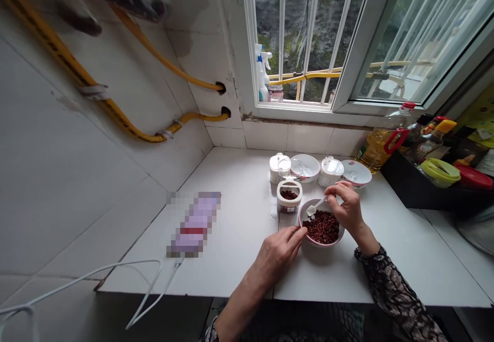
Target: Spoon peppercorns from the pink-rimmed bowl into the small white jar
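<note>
A bowl (302,236) with a pinkish rim stands on the counter, holding dark red grains (324,227) that look like Sichuan peppercorns. My left hand (278,252) grips its left rim, fingers pressed together. Between the fingertips of my right hand (347,205) is the handle of a small white spoon (312,210), whose head is over the bowl's far left side, just above the grains. Just beyond the bowl sits a seasoning jar (289,207), its clear lid raised, with similar dark red grains inside.
Behind are two white seasoning jars (279,169) (331,171) and two flowered bowls (309,164) (355,171). At right stand an oil bottle (382,144) and a black rack (409,177) of condiments. Left lies a blurred purple object (198,218) with a white cable (152,280).
</note>
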Demonstrator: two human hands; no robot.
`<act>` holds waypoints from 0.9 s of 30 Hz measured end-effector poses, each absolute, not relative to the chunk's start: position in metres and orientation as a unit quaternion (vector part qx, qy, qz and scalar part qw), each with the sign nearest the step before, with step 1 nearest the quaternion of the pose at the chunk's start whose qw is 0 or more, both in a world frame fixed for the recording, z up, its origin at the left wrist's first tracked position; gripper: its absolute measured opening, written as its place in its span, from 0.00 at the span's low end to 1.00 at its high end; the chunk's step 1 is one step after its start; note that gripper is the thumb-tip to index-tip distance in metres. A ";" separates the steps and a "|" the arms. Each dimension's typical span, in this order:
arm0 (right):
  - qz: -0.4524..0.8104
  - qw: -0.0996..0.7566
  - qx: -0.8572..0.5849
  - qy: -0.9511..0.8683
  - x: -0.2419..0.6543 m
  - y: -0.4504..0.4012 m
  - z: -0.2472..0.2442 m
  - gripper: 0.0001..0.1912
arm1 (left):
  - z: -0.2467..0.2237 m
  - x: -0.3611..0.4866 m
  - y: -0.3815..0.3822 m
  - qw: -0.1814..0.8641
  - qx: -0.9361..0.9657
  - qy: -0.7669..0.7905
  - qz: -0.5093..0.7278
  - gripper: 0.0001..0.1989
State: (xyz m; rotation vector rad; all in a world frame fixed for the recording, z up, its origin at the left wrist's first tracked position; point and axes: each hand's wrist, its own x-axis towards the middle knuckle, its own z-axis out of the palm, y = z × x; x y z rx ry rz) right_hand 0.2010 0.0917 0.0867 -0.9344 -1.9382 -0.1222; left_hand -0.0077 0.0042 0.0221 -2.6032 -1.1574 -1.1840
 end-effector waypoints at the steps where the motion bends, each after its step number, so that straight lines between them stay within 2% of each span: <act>1: -0.055 0.458 -0.381 -0.801 0.201 0.093 0.083 0.09 | 0.022 -0.008 0.004 0.029 -0.844 -0.374 -0.384 0.15; 6: -0.047 0.386 -0.390 -0.835 0.200 0.094 0.074 0.08 | 0.021 -0.010 0.004 0.021 -0.850 -0.376 -0.368 0.16; 10: 0.062 0.343 -0.384 -0.855 0.199 0.091 0.073 0.09 | 0.020 -0.012 0.004 0.029 -0.851 -0.377 -0.364 0.16; 18: 0.222 0.381 -0.454 -0.774 0.200 0.090 0.071 0.10 | 0.019 -0.012 0.004 0.033 -0.851 -0.377 -0.363 0.17; 23: 0.151 0.372 -0.438 -0.804 0.202 0.090 0.073 0.11 | 0.021 -0.012 0.004 0.041 -0.850 -0.374 -0.367 0.17; 27: 0.186 0.363 -0.411 -0.816 0.199 0.088 0.072 0.11 | 0.021 -0.013 0.004 0.048 -0.850 -0.370 -0.371 0.16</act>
